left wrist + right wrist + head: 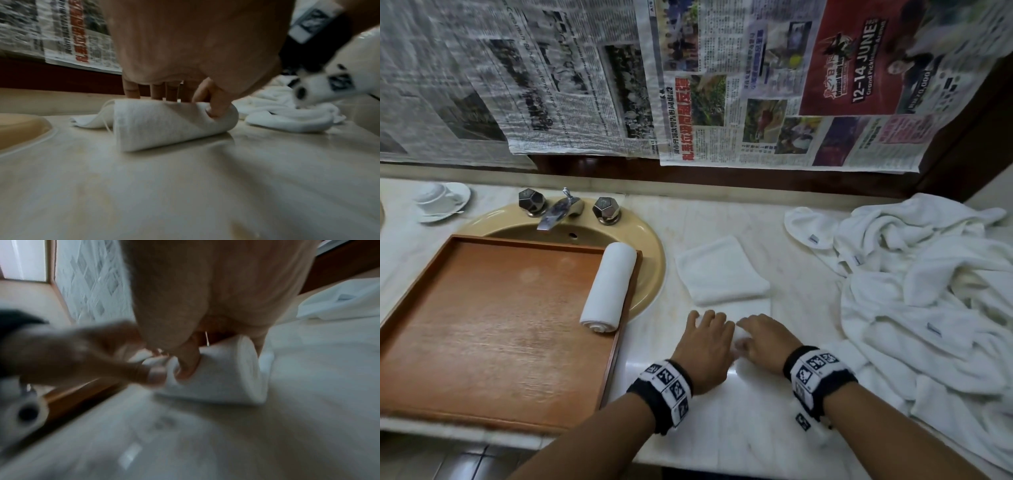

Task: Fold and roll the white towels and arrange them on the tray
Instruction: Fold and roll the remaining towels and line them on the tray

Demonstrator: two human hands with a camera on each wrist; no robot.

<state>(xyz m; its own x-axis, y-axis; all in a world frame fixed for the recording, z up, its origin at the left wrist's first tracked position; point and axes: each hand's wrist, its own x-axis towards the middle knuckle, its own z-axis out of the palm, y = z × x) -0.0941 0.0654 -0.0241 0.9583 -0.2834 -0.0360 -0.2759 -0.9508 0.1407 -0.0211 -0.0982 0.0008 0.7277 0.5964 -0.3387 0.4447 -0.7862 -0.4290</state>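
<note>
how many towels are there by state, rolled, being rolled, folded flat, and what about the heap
finished rolled towel on the tray: 1
towel being rolled under both hands: 1
folded flat towel on the counter: 1
loose heap of towels: too tangled to count
total countable: 3

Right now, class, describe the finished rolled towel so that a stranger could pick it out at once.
Find the beige sink at the left of the counter, with the wooden tray resting over it. The finished rolled towel lies along the tray's right edge. It alone is on the tray, rolled tight and untouched by hands.
</note>
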